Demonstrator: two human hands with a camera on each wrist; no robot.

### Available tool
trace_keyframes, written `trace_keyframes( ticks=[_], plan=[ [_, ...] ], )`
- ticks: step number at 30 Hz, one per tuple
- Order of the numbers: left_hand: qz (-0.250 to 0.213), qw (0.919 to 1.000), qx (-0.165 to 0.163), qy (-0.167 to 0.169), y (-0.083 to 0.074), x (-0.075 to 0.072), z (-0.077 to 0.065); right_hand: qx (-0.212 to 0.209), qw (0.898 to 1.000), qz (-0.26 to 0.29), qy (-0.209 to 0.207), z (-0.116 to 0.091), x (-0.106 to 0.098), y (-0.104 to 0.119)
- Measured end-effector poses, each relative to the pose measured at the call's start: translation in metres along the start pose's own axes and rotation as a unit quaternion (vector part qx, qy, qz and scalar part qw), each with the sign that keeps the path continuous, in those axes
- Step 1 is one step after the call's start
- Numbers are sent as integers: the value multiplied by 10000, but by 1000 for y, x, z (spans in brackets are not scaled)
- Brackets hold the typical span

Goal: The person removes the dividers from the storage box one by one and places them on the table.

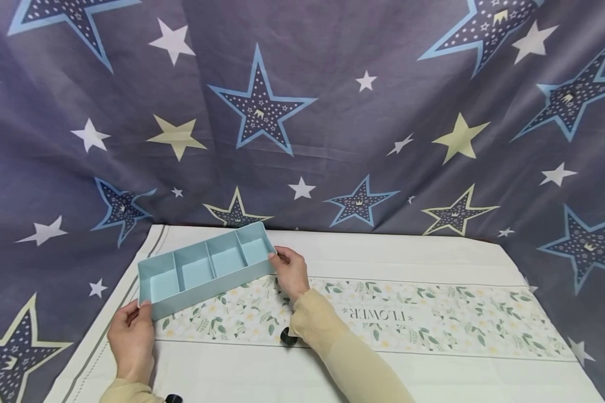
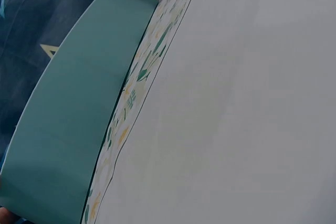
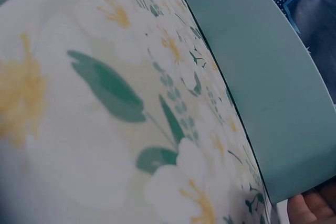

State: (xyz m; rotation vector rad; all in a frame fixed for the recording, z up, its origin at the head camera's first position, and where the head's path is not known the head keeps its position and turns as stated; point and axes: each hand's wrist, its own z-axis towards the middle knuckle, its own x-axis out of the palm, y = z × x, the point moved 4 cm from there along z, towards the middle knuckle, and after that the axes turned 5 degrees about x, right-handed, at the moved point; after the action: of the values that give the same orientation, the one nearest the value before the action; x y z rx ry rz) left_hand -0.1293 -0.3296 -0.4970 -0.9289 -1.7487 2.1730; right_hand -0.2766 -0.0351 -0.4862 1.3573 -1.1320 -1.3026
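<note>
A light blue storage box [image 1: 206, 288] with a row of several open compartments lies at a slant toward the back left of the table, its right end farther back. My left hand [image 1: 133, 341] grips its near left corner, thumb over the rim. At the opposite end my right hand [image 1: 291, 272] pinches the right corner, thumb on the front wall's edge. The compartments show nothing inside. In the left wrist view, the long front wall [image 2: 79, 98] stands along the flowered band of the cloth. The right wrist view has the same wall [image 3: 262, 77], with fingertips [image 3: 310, 208] at its end.
A white tablecloth [image 1: 232, 369] covers the table, with a flowered band [image 1: 459, 319] lettered "FLOWER" running across it. A dark curtain [image 1: 333, 134] printed with stars hangs behind and at both sides. Black straps or mounts [image 1: 288, 337] show by both wrists.
</note>
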Motion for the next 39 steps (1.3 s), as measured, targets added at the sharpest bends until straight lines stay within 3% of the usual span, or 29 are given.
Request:
trace_keyframes(
  ticks=[8,13,20,27,31,39],
  plan=[
    [26,10000,32,2,-11,-8,-2,-115,9996,113,249,2,4,1],
    [-126,9999,-11,44,-10,-4,-3,-65,9998,119,135,3,0,-3],
    [-124,9997,-74,-180,40,10,22,-32,9999,119,119,3,-4,-6],
    [-122,9999,21,53,3,5,0,-136,9997,196,62,2,-10,-5],
    [-92,9999,-68,95,-2,3,-4,-136,9997,177,74,3,-10,-7],
    [-32,10000,-64,-41,39,11,17,-124,9994,271,167,2,-9,-10]
  ],
)
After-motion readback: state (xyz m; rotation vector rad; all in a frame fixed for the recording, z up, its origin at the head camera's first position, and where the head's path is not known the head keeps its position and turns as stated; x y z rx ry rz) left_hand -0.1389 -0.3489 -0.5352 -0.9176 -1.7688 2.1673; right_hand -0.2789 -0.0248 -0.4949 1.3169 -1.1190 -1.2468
